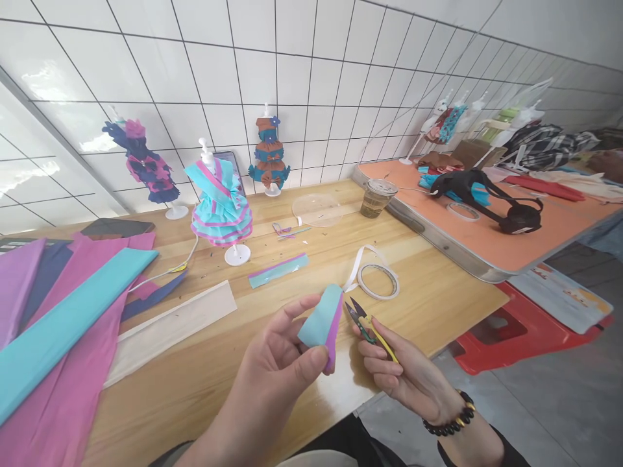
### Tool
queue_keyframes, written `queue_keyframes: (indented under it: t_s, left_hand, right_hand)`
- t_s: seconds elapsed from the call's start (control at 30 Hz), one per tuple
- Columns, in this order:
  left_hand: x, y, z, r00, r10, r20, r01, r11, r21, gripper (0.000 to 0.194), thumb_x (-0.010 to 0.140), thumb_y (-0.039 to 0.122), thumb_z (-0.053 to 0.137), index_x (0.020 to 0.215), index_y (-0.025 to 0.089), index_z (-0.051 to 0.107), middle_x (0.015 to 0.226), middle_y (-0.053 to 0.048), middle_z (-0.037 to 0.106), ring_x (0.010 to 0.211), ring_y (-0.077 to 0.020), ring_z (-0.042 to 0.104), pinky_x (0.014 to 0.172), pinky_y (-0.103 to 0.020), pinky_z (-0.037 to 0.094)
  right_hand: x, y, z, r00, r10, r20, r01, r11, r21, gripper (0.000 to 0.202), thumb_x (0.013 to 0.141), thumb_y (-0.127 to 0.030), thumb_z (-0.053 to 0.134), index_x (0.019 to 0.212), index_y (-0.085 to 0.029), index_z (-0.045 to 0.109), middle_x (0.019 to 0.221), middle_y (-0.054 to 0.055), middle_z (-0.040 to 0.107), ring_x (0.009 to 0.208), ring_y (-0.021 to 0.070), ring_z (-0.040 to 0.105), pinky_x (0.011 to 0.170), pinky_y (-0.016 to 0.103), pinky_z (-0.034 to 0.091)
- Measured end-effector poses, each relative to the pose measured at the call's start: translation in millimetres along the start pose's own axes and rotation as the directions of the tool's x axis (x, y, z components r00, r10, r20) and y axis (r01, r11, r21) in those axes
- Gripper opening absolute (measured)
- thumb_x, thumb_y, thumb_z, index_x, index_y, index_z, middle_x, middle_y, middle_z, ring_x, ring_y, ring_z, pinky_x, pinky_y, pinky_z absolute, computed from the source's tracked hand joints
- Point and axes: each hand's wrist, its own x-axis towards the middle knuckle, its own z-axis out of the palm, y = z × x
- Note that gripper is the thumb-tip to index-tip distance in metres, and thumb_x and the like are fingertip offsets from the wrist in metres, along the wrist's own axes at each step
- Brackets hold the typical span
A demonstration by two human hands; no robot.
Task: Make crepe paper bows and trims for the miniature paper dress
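My left hand (287,357) pinches a folded turquoise piece with a purple edge (322,318) between thumb and fingers. Just right of it, my right hand (403,370) is closed around small thread snips (372,331) with dark blades and yellow and green handles. The blades are parted and point up-left, close to the purple edge. Beyond the hands a roll of white tape (378,281) lies on the wooden table (272,415), its loose end curling up. A flat turquoise strip with a purple edge (278,270) lies farther back.
A mini mannequin in a turquoise ruffled dress (221,201) stands behind, with two others near the wall. Coloured sheets (63,311) and a pale strip (170,331) lie left. A lidded cup (377,198) stands back right, beside an orange table (501,243) and red stool (535,331).
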Motion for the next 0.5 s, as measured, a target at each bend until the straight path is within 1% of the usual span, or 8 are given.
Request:
queue_keyframes:
  t_s: [0.2,0.33,0.4,0.5]
  left_hand:
    - [-0.5,0.2,8.5,0.999,-0.020,-0.029,0.020,0.999,-0.025,0.044,0.070,0.019,0.069,0.112,0.022,0.055,0.064,0.001,0.058,0.062,-0.0103,0.053,0.062,-0.023,0.041]
    - [-0.2,-0.1,15.7,0.997,-0.021,-0.072,0.021,1.000,0.003,0.043,0.068,0.019,0.070,0.109,0.021,0.058,0.066,0.000,0.059,0.062,-0.0116,0.054,0.064,-0.024,0.043]
    - [-0.2,-0.8,18.2,0.998,-0.029,-0.062,0.030,0.999,0.018,0.042,0.068,0.018,0.070,0.108,0.022,0.059,0.068,0.000,0.061,0.062,-0.0113,0.053,0.064,-0.024,0.043]
    - [-0.5,-1.8,21.4,0.999,-0.041,-0.027,0.041,0.999,0.009,0.040,0.068,0.019,0.070,0.106,0.023,0.060,0.077,-0.001,0.063,0.062,-0.0095,0.053,0.062,-0.021,0.044]
  right_hand:
    - [-3.5,2.7,0.1,1.000,-0.019,0.011,0.020,1.000,-0.016,0.028,0.088,-0.040,0.045,0.090,-0.012,0.053,0.056,-0.008,0.031,0.035,-0.0020,0.024,0.035,0.012,0.024]
    - [-3.0,3.8,-1.9,0.999,-0.034,0.014,0.035,0.999,-0.035,0.028,0.086,-0.041,0.048,0.090,-0.013,0.054,0.056,-0.008,0.031,0.036,-0.0014,0.025,0.036,0.013,0.024]
    - [-2.4,4.0,-2.8,0.999,-0.038,0.009,0.038,0.999,-0.039,0.029,0.086,-0.041,0.047,0.091,-0.013,0.054,0.056,-0.008,0.031,0.037,-0.0011,0.025,0.036,0.013,0.024]
    - [-2.9,4.1,-3.3,0.999,-0.043,0.001,0.043,0.998,-0.041,0.029,0.087,-0.041,0.045,0.092,-0.013,0.054,0.055,-0.009,0.030,0.037,-0.0009,0.023,0.036,0.013,0.024]
